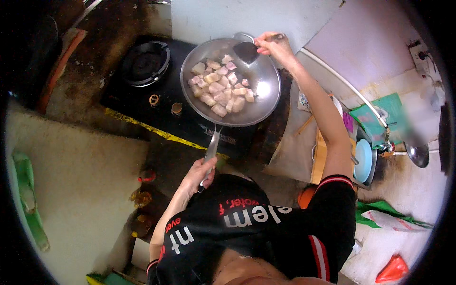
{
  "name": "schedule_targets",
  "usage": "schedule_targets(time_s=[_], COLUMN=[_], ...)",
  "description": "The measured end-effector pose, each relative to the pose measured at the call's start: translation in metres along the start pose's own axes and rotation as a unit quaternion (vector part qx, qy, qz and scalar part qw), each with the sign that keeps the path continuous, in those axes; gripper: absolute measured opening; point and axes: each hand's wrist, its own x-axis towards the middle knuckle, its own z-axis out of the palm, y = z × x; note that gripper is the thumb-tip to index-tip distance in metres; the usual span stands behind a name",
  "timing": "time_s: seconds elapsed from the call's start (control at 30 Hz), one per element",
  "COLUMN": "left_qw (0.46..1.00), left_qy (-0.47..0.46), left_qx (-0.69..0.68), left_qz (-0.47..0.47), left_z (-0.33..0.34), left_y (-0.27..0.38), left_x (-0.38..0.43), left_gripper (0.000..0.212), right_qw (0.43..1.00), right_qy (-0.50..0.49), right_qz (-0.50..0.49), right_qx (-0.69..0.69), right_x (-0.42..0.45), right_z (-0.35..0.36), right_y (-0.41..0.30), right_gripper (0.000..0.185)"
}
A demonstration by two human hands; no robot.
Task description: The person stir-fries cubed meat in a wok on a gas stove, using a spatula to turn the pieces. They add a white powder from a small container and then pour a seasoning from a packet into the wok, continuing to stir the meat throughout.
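Observation:
A steel wok (pixel 262 107) stands over the right side of a black gas stove (pixel 192 128). Pale chunks of raw-looking meat, perhaps pork (pixel 221 87), lie in its middle and left part. My left hand (pixel 201 174) is closed around the wok's long metal handle (pixel 212 144). At the upper right rim, my right hand (pixel 272 44) grips the handle of a spatula (pixel 245 52), whose dark blade is inside the wok, up and right of the meat. The blade's contact with the wok cannot be made out.
An uncovered burner (pixel 146 64) is left of the wok, with two knobs (pixel 176 109) below it. To the right are a wooden board (pixel 319 156), a light blue basin (pixel 363 161) in a sink and a hanging ladle (pixel 417 155). Bottles (pixel 141 198) stand low at left.

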Motion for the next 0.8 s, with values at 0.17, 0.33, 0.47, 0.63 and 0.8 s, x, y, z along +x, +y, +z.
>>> schedule_targets(time_s=[0.17,0.33,0.47,0.63,0.8], left_qw=[1.0,1.0,1.0,1.0,1.0], left_qy=[0.011,0.005,0.007,-0.016,-0.024], left_qx=[-0.006,-0.007,-0.001,0.012,0.0], left_qz=[-0.007,0.004,0.008,0.012,0.003], left_z=[0.001,0.002,0.001,-0.002,-0.005], left_y=[0.0,-0.001,-0.001,-0.002,-0.006], left_x=[-0.001,-0.001,-0.001,-0.001,0.002], left_gripper=[0.034,0.034,0.034,0.034,0.032], right_qw=[0.973,0.936,0.935,0.914,0.942], right_qy=[-0.156,-0.327,-0.336,-0.259,-0.167], right_qz=[0.041,0.002,-0.106,-0.31,-0.278], right_qx=[0.164,0.131,0.039,-0.035,-0.086], right_x=[0.046,0.034,-0.041,-0.149,-0.188], right_z=[0.014,0.036,0.032,0.015,-0.01], right_y=[-0.004,-0.022,-0.036,-0.056,-0.088], right_gripper=[0.028,0.026,0.021,0.011,0.007])
